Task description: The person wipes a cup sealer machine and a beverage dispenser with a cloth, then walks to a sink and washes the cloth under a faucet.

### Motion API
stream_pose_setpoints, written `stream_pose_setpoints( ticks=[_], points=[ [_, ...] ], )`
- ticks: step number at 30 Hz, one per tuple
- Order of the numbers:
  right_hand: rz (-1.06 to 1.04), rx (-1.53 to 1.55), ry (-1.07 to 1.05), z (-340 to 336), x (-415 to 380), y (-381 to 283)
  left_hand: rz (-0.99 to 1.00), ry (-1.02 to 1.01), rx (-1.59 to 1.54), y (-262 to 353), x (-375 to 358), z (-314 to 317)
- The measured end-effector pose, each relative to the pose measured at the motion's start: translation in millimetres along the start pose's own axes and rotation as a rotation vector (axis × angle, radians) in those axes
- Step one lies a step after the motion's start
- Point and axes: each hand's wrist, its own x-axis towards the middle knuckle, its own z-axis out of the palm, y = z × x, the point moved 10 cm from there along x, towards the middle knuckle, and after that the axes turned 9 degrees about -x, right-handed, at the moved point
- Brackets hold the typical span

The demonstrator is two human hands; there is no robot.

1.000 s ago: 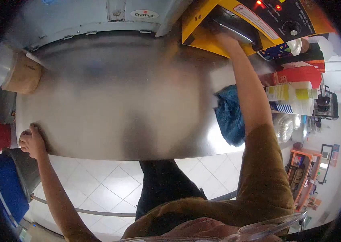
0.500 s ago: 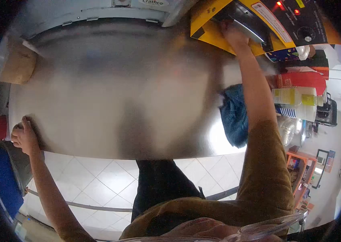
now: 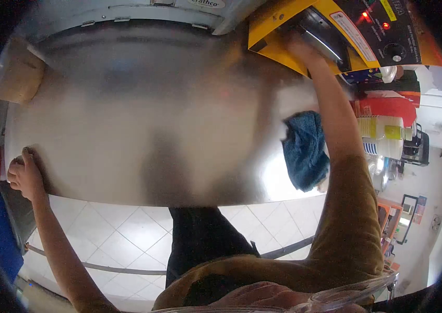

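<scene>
My left hand [image 3: 26, 177] rests at the left end of the stainless steel counter [image 3: 127, 130], its fingers curled over the edge. At the upper right my right hand [image 3: 304, 51] reaches into the opening of a yellow-and-black machine [image 3: 354, 44] with a knob and red lights lit on its panel. Shadow and blur hide those fingers, so I cannot see what they touch. Just left of my right forearm, a dark blue cloth [image 3: 304, 151] lies crumpled on the counter.
A square-sided container with tan contents [image 3: 20, 75] stands at the back left. The base of a Crathco machine [image 3: 148, 13] lines the back. Stacked cups [image 3: 388, 135] and a red item [image 3: 388, 108] sit beyond my right arm. Below the counter is white tiled floor [image 3: 142, 229].
The view has shifted slightly, moving the machine and cloth a little in the picture. Both hands keep their places, left at the counter edge and right inside the machine.
</scene>
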Motion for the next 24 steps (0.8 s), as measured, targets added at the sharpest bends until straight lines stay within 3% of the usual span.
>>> stream_pose_setpoints(
  ticks=[3,5,13,17,20,22,24],
  points=[
    [0.123,0.226,0.057,-60,-9,5,-0.033,0.016,-0.056,3,-3,-9],
    [0.186,0.449,-0.067,-90,-23,4,-0.039,0.007,-0.053,4,-6,-9],
    [0.251,0.542,-0.107,-21,-15,8,-0.08,-0.029,-0.065,3,-6,-8],
    [0.031,0.409,0.065,-37,-11,0,-0.06,0.016,-0.048,2,-6,-9],
    [0.246,0.355,-0.37,-27,-10,4,-0.06,-0.009,-0.062,7,-8,-10],
    [0.225,1.082,-0.101,-46,-15,2,-0.04,0.019,-0.037,2,-5,-9],
    [0.205,1.068,-0.01,-57,-19,6,-0.056,0.015,-0.025,2,-4,-11]
  ],
)
